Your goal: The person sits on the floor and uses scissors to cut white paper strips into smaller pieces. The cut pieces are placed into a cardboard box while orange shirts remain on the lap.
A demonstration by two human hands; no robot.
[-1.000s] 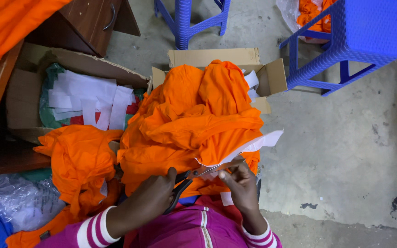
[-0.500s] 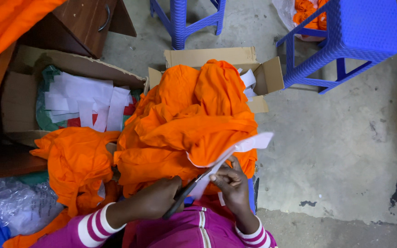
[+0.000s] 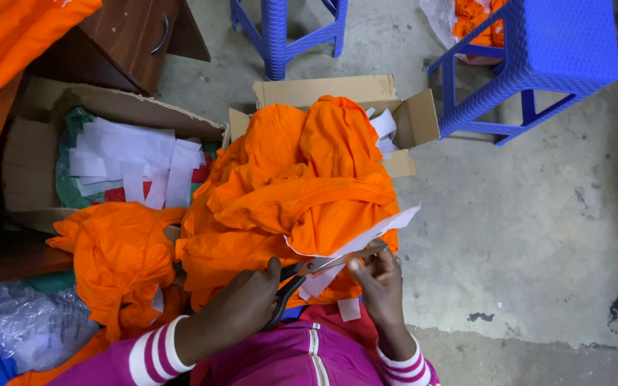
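My left hand [image 3: 241,304] grips a pair of dark-handled scissors [image 3: 316,270] whose blades point right along a white paper strip [image 3: 377,232]. My right hand [image 3: 377,282] pinches the lower edge of that strip beside the blades. The strip lies on a heaped orange garment [image 3: 295,189] that covers my lap. Small white paper pieces [image 3: 348,309] rest on my magenta jacket below the hands.
A cardboard box [image 3: 366,96] stands behind the garment, white strips showing inside. A larger box [image 3: 119,168] at left holds several white strips. More orange cloth [image 3: 112,254] lies left. Two blue plastic stools [image 3: 531,53] stand on the concrete floor. A wooden drawer unit [image 3: 134,39] is at upper left.
The scissors and both hands have shifted slightly along the white strip; the strip's free end sits a little higher and further right. The view has tilted a bit.
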